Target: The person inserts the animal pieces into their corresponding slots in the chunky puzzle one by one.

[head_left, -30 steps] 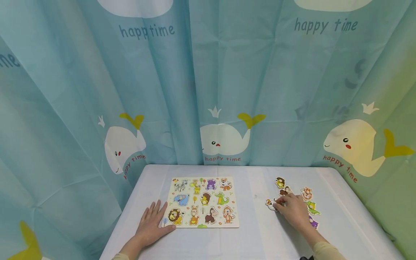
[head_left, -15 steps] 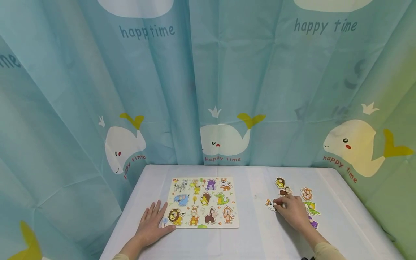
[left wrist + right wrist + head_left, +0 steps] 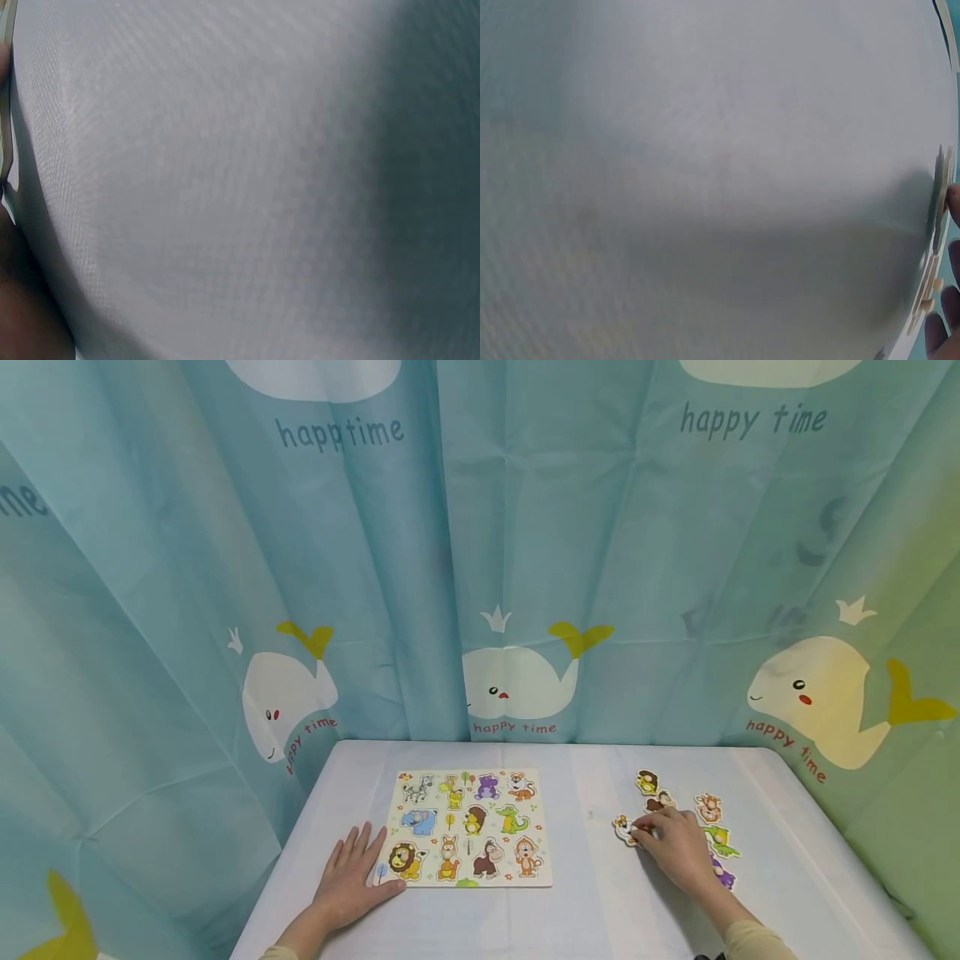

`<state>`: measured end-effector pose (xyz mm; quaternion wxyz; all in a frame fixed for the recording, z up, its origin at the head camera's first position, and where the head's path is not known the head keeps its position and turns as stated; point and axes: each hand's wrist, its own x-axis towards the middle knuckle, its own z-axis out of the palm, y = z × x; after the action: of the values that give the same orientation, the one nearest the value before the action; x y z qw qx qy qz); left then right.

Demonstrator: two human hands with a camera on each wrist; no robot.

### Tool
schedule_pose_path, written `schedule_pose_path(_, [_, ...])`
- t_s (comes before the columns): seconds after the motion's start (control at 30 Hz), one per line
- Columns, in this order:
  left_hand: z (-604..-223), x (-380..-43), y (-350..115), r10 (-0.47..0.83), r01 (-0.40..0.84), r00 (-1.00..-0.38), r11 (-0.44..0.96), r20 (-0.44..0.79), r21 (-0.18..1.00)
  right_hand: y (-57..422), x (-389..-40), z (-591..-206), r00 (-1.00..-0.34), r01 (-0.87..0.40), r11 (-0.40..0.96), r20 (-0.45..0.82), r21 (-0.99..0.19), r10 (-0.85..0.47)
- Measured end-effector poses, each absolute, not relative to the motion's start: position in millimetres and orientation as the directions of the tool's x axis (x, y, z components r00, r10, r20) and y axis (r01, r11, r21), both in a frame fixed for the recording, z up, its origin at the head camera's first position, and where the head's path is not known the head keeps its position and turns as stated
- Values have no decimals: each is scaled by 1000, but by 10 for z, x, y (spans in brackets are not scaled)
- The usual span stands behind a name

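Note:
My right hand (image 3: 678,847), at the right of the table, pinches a small knobbed puzzle piece (image 3: 623,830) between thumb and fingertips. The piece shows a white animal with orange and dark marks, and the fingers cover part of it. In the right wrist view the puzzle piece (image 3: 940,202) appears edge-on, close over the tabletop. My left hand (image 3: 347,878) lies flat with fingers spread, its thumb at the lower left corner of the animal puzzle board (image 3: 468,842). Only a bit of the left hand (image 3: 30,319) enters the left wrist view.
Around the right hand lie a hedgehog piece (image 3: 647,782), a gorilla piece (image 3: 658,802), a monkey piece (image 3: 708,807), a green crocodile piece (image 3: 720,841) and a purple piece (image 3: 723,873). The white table (image 3: 577,910) meets a blue whale-print curtain (image 3: 517,543) at the back.
The white animal piece has tilted slightly in the right hand's pinch, and more of its edge shows. The right hand has barely shifted; the left hand and board stay put.

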<state>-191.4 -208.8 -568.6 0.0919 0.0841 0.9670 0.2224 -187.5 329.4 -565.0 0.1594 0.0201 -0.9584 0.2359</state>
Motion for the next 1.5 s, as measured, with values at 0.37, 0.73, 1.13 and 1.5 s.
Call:
schedule_pose_path(0.37, [-5709, -1908, -2088, 204, 129, -973, 872, -110, 473, 3289, -1889, -5695, -955, -70, 888, 289, -455, 73])
schedule_pose_path(0.73, [-5769, -1904, -2103, 209, 145, -975, 858, -77, 492, 3272, -1861, -5712, -962, -30, 881, 252, -473, 103])
schedule_pose_path(1.13, [-5814, -1897, -2107, 216, 174, -976, 839, -23, 515, 3240, -1842, -5737, -957, 12, 866, 247, -500, 156])
schedule_pose_path(1.5, [-5732, -1883, -2100, 224, 162, -973, 841, -58, 516, 3222, -1821, -5722, -956, 21, 862, 242, -506, 165])
